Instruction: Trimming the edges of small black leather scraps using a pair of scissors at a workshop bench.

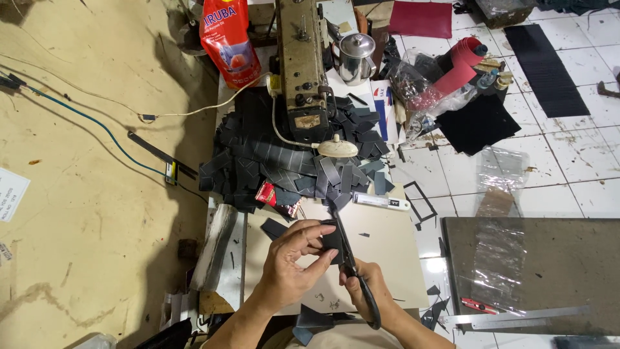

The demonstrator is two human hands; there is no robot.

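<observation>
Trimming appears to be the step in hand: a small dark leather piece (332, 242) is pinched between the fingers of the left hand (294, 262) above the beige table (394, 252), while black scissors (354, 271) are gripped closed-fisted in the right hand (368, 294). Steady alignment of blade and edge is likely called for next.

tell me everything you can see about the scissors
The scissors have dark metal blades and black loop handles. The right hand grips the handles low in the picture, with the blades pointing up and away. The blades run along the right edge of a small dark piece pinched by the left hand, over a beige board.
</observation>
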